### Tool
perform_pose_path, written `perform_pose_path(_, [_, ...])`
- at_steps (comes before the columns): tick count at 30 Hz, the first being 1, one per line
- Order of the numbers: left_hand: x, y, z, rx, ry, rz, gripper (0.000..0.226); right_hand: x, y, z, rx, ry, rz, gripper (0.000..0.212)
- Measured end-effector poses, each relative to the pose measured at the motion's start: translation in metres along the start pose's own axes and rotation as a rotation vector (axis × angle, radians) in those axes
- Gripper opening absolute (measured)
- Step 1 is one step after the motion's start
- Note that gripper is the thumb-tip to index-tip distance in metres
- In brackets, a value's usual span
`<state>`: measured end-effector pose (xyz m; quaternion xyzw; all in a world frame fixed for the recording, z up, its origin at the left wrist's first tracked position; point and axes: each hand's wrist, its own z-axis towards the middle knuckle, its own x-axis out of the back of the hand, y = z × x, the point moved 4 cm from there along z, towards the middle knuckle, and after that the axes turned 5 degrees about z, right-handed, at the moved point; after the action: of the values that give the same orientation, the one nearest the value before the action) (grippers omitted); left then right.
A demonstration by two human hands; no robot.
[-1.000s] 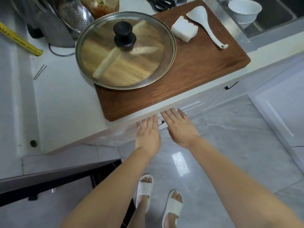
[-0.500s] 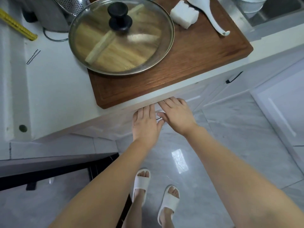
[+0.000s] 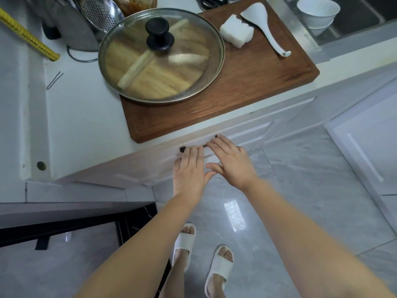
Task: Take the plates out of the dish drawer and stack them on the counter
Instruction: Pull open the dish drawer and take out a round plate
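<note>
Opening step: you have both hands at the black handle (image 3: pixel 194 147) of the dish drawer (image 3: pixel 253 127), which sits shut under the front edge of the table (image 3: pixel 86 117). No plates are visible; judged from the task, they lie inside the drawer, and nothing is yet stacked above.

Left hand (image 3: pixel 189 168): palm down, forearm reaching up from the lower frame, fingers (image 3: pixel 193 152) extended and laid over the handle's left part near its dark end cap. Right hand (image 3: pixel 231 160): palm down beside the left, the thumbs meeting between them, fingers (image 3: pixel 217 143) extended to the handle's right end. Whether the fingertips hook under the bar cannot be told; from above both sets read as nearly straight and closed on nothing.

Next move, as a judgement: curl the fingers behind the bar and pull straight toward you, stepping back so that your feet in white slippers (image 3: pixel 184 239) clear the drawer's travel.

On the table: a wooden cutting board (image 3: pixel 247 91) at the front edge, carrying a glass pot lid (image 3: pixel 161 59), a white block (image 3: pixel 236 33) and a white rice paddle (image 3: pixel 264 24). The bare surface left of the board looks the likeliest place to stack.
</note>
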<state>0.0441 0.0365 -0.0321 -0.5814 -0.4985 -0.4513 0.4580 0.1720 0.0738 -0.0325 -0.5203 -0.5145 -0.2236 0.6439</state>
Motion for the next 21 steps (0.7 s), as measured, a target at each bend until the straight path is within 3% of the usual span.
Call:
perform_pose_path(6, [0.005, 0.018, -0.041, 0.008, -0.004, -0.025, 0.083, 0.007, -0.006, -0.048, 0.020, -0.009, -0.013, 0.057])
perform_pose_path(11, [0.015, 0.035, -0.080, -0.036, 0.128, -0.022, 0.075, 0.020, -0.015, -0.090, 0.059, -0.024, -0.096, 0.052])
perform_pose_path(21, [0.034, 0.058, -0.133, -0.082, 0.022, -0.007, 0.072, 0.054, -0.017, -0.127, 0.087, 0.100, -0.169, 0.041])
